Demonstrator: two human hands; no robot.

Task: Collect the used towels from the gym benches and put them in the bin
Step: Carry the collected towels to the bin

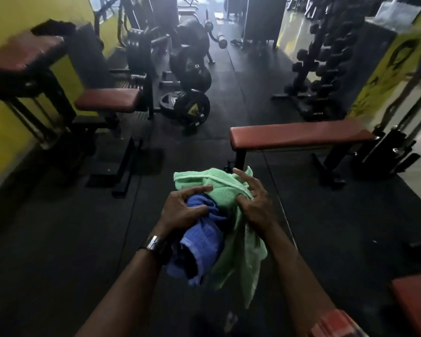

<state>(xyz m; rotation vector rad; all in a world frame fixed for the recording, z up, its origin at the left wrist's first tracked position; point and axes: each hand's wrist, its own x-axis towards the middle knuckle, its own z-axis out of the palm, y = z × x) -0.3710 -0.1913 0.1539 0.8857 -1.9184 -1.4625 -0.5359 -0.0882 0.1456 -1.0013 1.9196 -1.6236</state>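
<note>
I hold two towels bunched together in front of me, above the dark floor. My left hand (184,210), with a watch on its wrist, grips the blue towel (202,242) and presses a thumb onto the green towel (238,249). My right hand (254,203) pinches the green towel's upper edge, its index finger raised. The green towel drapes down past the blue one. A dark cloth (52,26), possibly a towel, lies on the raised red pad (22,53) at far left. No bin is in view.
A flat red bench (299,136) stands just ahead to the right. A red seat (107,102) is at the left, weight plates (192,105) beyond it, a dumbbell rack (326,69) at right. Another red pad (415,305) sits at the lower right corner.
</note>
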